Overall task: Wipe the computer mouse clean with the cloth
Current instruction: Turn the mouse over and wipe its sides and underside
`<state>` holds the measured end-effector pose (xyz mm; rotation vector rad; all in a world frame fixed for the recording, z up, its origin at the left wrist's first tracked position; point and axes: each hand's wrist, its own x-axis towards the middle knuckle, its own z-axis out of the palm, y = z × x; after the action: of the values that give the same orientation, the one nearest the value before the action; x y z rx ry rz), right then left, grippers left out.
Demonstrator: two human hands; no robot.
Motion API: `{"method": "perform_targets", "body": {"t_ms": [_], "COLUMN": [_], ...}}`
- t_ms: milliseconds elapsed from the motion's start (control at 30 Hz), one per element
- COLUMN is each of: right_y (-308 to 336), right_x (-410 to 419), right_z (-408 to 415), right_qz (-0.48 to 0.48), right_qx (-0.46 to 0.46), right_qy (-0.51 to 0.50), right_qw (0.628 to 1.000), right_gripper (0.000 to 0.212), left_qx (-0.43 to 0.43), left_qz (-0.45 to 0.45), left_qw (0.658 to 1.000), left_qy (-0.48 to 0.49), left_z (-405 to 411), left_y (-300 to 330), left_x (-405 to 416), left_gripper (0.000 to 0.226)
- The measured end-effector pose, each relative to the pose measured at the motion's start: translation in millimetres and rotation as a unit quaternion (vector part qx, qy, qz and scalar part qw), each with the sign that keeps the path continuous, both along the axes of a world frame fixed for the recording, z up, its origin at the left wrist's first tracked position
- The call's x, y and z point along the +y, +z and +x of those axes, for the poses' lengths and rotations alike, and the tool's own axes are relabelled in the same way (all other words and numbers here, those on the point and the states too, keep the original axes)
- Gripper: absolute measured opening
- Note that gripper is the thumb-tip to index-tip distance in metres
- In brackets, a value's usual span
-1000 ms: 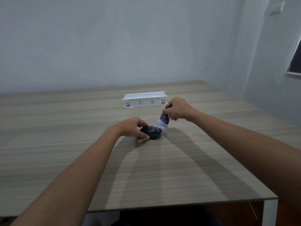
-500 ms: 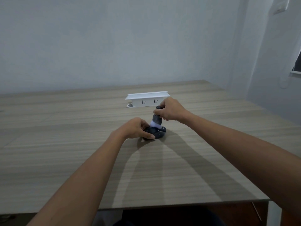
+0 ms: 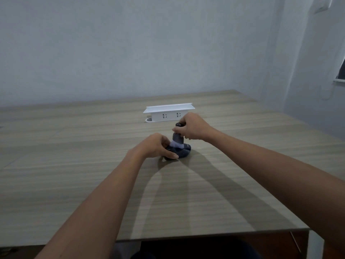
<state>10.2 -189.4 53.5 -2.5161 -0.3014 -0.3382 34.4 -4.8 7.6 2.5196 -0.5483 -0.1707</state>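
A dark computer mouse (image 3: 183, 151) lies on the wooden table (image 3: 74, 165), near its middle. My left hand (image 3: 156, 146) grips the mouse from the left side and covers part of it. My right hand (image 3: 192, 128) holds a small dark cleaning brush (image 3: 178, 140) upright by its handle. The brush's pale bristle end (image 3: 175, 144) presses on top of the mouse. No separate cloth is visible.
A white power strip box (image 3: 168, 114) with sockets stands just behind my hands. The table's near edge (image 3: 205, 234) runs below my forearms, and its right edge lies close to the wall. Grey walls lie behind and to the right.
My right hand has carried the brush from beside the mouse to the left and down onto its top. My left hand has kept its hold on the mouse.
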Motion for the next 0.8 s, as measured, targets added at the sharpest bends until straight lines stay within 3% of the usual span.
{"method": "perform_targets", "body": {"t_ms": [100,200,433,633,800], "right_y": [-5,-9,2,-6,-17], "right_x": [-9,-13,-2,-21,-19], "right_z": [5,6,-1,1,-1], "right_qz": [-0.064,-0.099,-0.01,-0.118,-0.08], "right_qx": [-0.024,-0.009,-0.001,-0.003,-0.009], "right_qy": [-0.032,-0.031,0.019,-0.038,-0.019], "right_qw": [0.997,0.995,1.0,0.992,0.997], "right_gripper": [0.047,0.048,0.037,0.051,0.036], "left_qx": [0.007,0.005,-0.013,-0.001,0.001], "left_qz": [-0.001,0.005,0.016,0.004,-0.006], "left_qw": [1.0,1.0,1.0,1.0,1.0], "left_qy": [-0.008,-0.011,0.004,-0.004,-0.004], "left_z": [-2,-3,1,-3,-4], "left_y": [0,2,-1,2,3], "left_x": [-1,-2,-1,-3,-3], "left_gripper": [0.056,0.057,0.064,0.056,0.054]}}
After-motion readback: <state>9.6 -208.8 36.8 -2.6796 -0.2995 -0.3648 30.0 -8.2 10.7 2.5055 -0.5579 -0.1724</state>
